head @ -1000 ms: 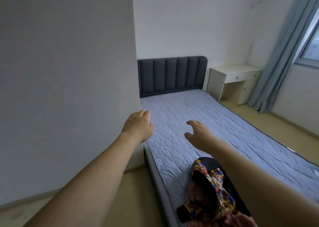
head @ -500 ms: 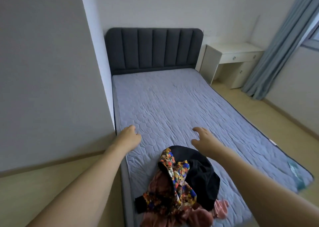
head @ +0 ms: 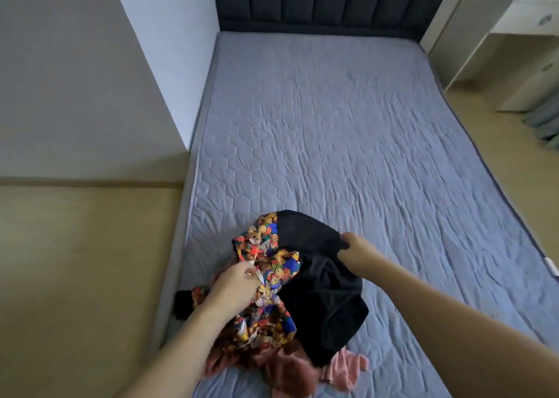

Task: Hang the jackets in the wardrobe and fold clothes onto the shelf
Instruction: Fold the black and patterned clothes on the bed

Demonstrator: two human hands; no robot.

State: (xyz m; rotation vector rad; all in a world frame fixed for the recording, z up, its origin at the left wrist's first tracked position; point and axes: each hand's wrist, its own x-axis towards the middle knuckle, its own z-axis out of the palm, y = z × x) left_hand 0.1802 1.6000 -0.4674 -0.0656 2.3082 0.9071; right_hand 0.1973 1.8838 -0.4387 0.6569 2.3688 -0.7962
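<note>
A heap of clothes lies at the near left corner of the bed. On top is a jacket with a colourful bear print and a black lining. Under it lie rust-brown and pink garments. My left hand grips the printed fabric on the heap's left side. My right hand pinches the black fabric's upper right edge. The wardrobe's inside is out of view.
A tall white panel stands left of the bed, with tan floor in front of it. A dark padded headboard closes the far end. A white bedside desk stands at the far right by a curtain.
The view tilted down toward the bed. Both hands dropped from the air onto the clothes heap and took hold of the printed jacket, left on the print, right on the black part.
</note>
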